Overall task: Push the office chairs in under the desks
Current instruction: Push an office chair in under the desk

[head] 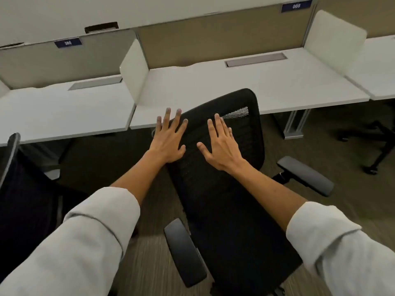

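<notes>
Our sleeves [70, 242] fill the lower corners of the frame, pale grey and pushed up the forearms. Between them, at lower centre, sits the chair [222, 210], black, its seat toward us and its mesh back [235, 133] tilted away toward the table. One armrest [183, 253] juts out at lower centre, and the other armrest [305, 175] sticks out to the right of centre. The chair stands turned at an angle on the striped carpet [145, 259], not yet under the table; only the top of its back overlaps the table's front edge in the picture.

Our left hand [168, 142] lies flat on the left edge of the back, fingers spread and straight, gripping nothing. Our right hand [222, 148] lies flat on the mesh just beside it, fingers likewise apart and extended, thumb out to the left. Both palms press the back rather than clasp it.

At the left edge of the frame we see part of a second chair [19, 189], dark and close to the neighbouring table [64, 112]. Beyond our hands runs the white table [277, 86], with a grey cable tray [255, 59] set near its rear edge and white side dividers [132, 67] at each end. A metal leg [296, 124] shows beneath it on the right. Farther right, a wheeled chair base [367, 133] stands on the floor. Behind the tables rise beige screens [213, 35], each carrying a small blue number tag [296, 5] near the top.
</notes>
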